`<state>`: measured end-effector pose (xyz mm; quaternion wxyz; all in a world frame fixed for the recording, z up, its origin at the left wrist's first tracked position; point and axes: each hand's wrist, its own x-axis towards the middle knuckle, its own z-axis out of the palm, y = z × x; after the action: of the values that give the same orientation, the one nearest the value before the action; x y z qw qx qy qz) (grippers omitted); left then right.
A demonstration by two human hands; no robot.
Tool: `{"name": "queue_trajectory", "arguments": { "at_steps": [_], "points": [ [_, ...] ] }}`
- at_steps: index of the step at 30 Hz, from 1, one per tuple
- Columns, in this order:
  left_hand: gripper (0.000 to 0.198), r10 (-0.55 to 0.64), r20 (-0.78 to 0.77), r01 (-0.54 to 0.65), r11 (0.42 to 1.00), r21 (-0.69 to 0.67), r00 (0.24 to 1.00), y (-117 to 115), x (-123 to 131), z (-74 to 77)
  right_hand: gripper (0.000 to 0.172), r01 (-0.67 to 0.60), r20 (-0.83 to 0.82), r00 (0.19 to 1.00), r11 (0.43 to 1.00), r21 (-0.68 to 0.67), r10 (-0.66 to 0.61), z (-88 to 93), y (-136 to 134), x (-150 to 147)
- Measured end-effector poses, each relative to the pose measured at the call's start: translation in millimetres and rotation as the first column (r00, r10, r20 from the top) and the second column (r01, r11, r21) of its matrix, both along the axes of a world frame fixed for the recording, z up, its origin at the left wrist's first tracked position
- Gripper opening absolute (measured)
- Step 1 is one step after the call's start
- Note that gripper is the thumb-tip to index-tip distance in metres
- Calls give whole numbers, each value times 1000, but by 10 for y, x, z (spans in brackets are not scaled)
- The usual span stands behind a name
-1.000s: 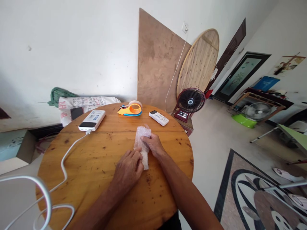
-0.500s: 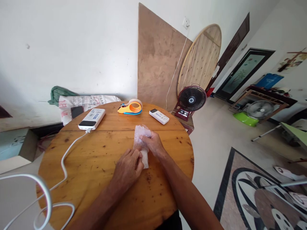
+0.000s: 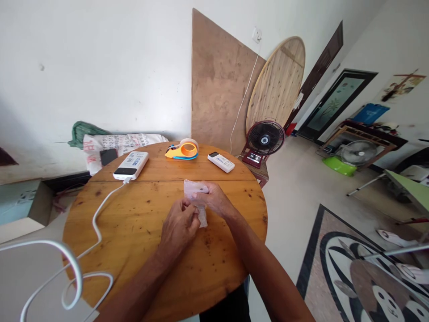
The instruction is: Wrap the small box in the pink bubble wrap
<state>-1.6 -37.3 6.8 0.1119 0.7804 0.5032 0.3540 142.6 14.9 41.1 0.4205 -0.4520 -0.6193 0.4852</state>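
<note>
Over the middle of the round wooden table is a pale, translucent wrapped bundle that looks like bubble wrap; what is inside it cannot be made out. My right hand grips it from the right, thumb across the front and fingers behind. From the lower left, my left hand pinches the wrap with thumb and curled fingers. A loose tail of the wrap hangs below the fingers. Beyond my hands lie an orange and blue tape dispenser and a small white power bank.
A larger white power bank with a white cable plugged in is at the table's left. The cable loops past the table edge. A dark red fan stands behind the table's right side, near a leaning round board.
The bundle has tilted and its top has dropped slightly between my hands. My left fingers have drawn up into a tighter pinch. The view has shifted a little.
</note>
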Motion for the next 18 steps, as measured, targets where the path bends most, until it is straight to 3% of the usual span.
{"name": "queue_trajectory", "arguments": {
  "at_steps": [5, 13, 18],
  "points": [
    [16, 15, 92, -7, 996, -89, 996, 4, -18, -13, 19, 19, 109, 994, 999, 26, -22, 69, -119, -2],
    [17, -1, 240, 19, 997, -72, 971, 30, 19, -122, 14, 86, 57, 994, 993, 82, -91, -69, -356, -13],
    [13, 135, 270, -108, 988, -111, 954, 23, 48, -153, 15, 112, 57, 991, 987, 113, -119, -84, -412, -26]
  ]
}}
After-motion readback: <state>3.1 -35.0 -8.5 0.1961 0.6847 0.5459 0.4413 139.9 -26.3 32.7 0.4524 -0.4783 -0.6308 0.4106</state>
